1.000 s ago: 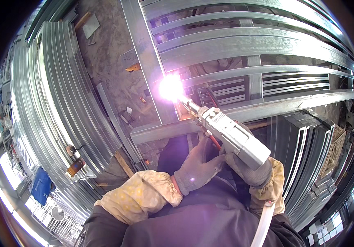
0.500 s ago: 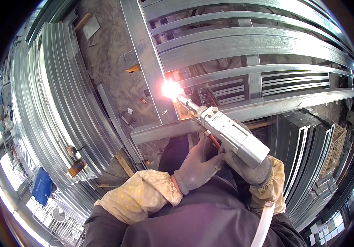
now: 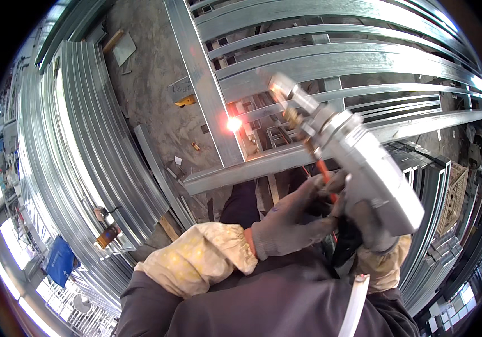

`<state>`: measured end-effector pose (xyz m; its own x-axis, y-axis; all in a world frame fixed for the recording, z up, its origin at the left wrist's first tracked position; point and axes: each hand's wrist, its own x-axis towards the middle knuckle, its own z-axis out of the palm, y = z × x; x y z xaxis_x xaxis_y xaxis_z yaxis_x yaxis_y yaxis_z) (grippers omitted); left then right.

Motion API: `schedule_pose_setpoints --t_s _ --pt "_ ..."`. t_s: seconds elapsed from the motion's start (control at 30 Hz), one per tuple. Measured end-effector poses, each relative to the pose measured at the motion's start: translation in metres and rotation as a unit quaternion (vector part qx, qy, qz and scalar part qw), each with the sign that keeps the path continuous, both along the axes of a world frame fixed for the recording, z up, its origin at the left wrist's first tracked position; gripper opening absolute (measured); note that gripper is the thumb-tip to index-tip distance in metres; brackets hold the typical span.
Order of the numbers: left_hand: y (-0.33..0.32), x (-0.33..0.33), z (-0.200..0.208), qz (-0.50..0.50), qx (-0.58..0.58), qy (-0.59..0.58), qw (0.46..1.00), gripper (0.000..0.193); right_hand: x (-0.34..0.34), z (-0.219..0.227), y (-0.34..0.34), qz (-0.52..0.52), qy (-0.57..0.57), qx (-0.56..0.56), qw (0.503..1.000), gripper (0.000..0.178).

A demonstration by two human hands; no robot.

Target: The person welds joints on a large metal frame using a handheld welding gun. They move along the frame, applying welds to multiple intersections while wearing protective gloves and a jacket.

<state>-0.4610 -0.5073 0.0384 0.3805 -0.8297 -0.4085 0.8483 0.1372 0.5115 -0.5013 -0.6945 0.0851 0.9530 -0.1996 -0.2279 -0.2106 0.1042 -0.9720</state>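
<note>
**Your welding torch [image 3: 373, 174] points up and away from a glowing spot [image 3: 233, 124] on the steel frame [image 3: 210, 98]**

In the head view, your right hand [image 3: 364, 224], in a grey glove, is closed around the torch's handle, partly hidden beneath the silver body. The torch is tilted, its nozzle [image 3: 296, 94] toward the upper left, in front of a wide crossbar and well apart from the glow; the tip is blurred.

Your left hand [image 3: 291, 219], also gloved, is just beside the right, below the torch. Its fingers are curled near a red-orange tube [image 3: 322, 168]; you cannot tell from here whether they grip it.

The frame spreads out ahead of you, its near bar [image 3: 274, 163] crossing in front of your legs. The spot burns red-white at the inner edge of the long left bar, near the corner.

A pale hose [image 3: 355, 306] comes in at the lower edge, by your right sleeve [image 3: 380, 272]. To your left lie long ribbed steel profiles [image 3: 92, 135], with a brown bottle-like object [image 3: 106, 237] on them. To your right are stacked metal bars [image 3: 423, 188].
</note>
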Motion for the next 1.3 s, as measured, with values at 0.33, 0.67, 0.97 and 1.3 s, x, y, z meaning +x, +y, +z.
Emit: schedule_pose_setpoints --t_s 0.33,0.67,0.97,1.3 --pt "-0.063 0.006 0.070 -0.018 -0.057 -0.330 0.942 0.076 0.046 0.120 -0.089 -0.011 -0.117 0.110 0.987 0.063" --pt "-0.012 -0.010 0.148 -0.146 0.265 -0.421 0.855 0.072 0.036 0.059 -0.056 -0.136 -0.176 0.210 0.952 0.058" --pt "0.049 -0.012 0.197 -0.304 0.385 -0.319 0.811 0.078 -0.018 -0.001 0.021 -0.145 -0.114 0.319 0.930 0.048" --pt "0.122 -0.041 0.214 -0.373 0.391 -0.168 0.824 0.089 -0.091 -0.042 0.148 -0.135 0.118 0.428 0.886 0.042"
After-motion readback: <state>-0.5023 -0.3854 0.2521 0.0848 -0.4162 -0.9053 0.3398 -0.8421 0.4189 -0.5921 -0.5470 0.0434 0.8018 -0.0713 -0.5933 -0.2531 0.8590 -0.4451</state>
